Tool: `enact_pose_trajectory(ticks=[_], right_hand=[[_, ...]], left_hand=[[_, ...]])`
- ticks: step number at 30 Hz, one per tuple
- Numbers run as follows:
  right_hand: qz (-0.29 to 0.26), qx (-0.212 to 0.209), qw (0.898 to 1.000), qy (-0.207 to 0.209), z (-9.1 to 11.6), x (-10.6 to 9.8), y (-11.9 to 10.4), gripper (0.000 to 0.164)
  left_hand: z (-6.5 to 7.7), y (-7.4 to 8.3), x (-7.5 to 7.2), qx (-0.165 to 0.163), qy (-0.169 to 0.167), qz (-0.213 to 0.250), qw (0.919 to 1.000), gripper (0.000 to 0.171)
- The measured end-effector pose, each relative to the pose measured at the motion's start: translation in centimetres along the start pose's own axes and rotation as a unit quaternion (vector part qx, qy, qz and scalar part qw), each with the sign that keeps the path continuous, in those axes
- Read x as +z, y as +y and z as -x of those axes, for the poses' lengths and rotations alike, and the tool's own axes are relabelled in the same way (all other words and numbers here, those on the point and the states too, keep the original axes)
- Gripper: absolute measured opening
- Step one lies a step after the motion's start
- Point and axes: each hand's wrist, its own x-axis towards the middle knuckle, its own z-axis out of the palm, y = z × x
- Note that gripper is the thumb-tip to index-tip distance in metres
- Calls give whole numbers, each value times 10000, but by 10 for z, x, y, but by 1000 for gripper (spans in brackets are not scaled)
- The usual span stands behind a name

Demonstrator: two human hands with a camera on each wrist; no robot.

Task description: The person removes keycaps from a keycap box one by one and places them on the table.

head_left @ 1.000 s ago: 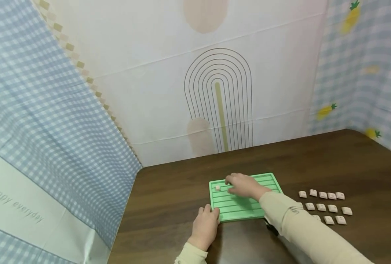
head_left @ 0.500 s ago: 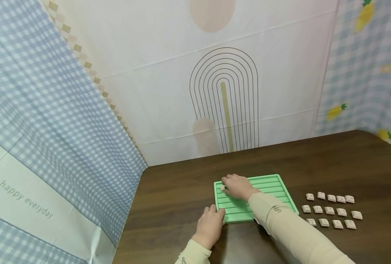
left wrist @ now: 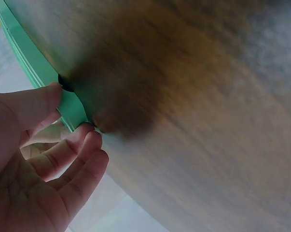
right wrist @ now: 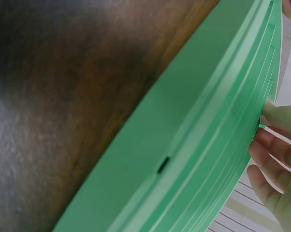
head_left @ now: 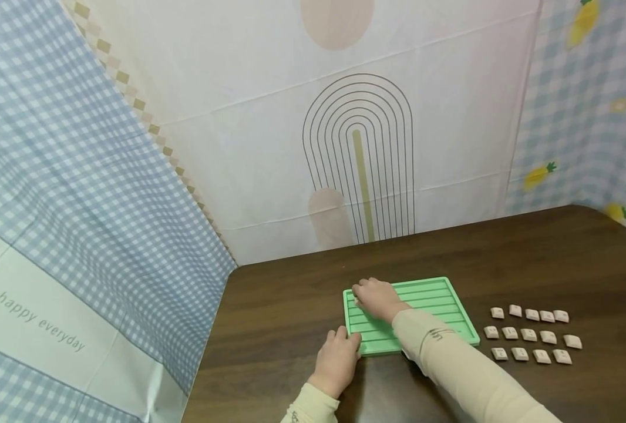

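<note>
A green ridged tray [head_left: 429,305] lies on the dark wooden table. My left hand [head_left: 336,361] grips its near left corner, and the left wrist view shows the thumb [left wrist: 51,96] on one side of the rim and fingertips below. My right hand [head_left: 377,298] reaches over the tray to its far left corner. There its thumb and fingers close around a small white keycap [head_left: 357,302], mostly hidden by the hand. In the right wrist view, the right hand [right wrist: 280,150] has thumb and fingertips bent together at the tray's ridges, the keycap out of sight.
Several white keycaps [head_left: 528,335] lie in three loose rows on the table [head_left: 271,329] to the right of the tray. Behind the table hangs a pale printed cloth [head_left: 260,176], with a blue checked curtain [head_left: 133,235] at the left.
My right hand has moved left across the tray to the keycap in the far left corner and now covers most of it. My left hand keeps its hold; the head view has shifted slightly.
</note>
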Motion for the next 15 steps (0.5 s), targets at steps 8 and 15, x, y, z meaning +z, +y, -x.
enact_pose_trajectory(ticks=[8, 15], right_hand=[[-304, 84, 9995, 32, 15, -25, 10, 11], [-356, -341, 9982, 348, 54, -69, 35, 14]], left_hand=[[0, 2, 0, 61, -27, 62, 10000, 17], [1, 1, -1, -39, -186, 189, 9996, 13]])
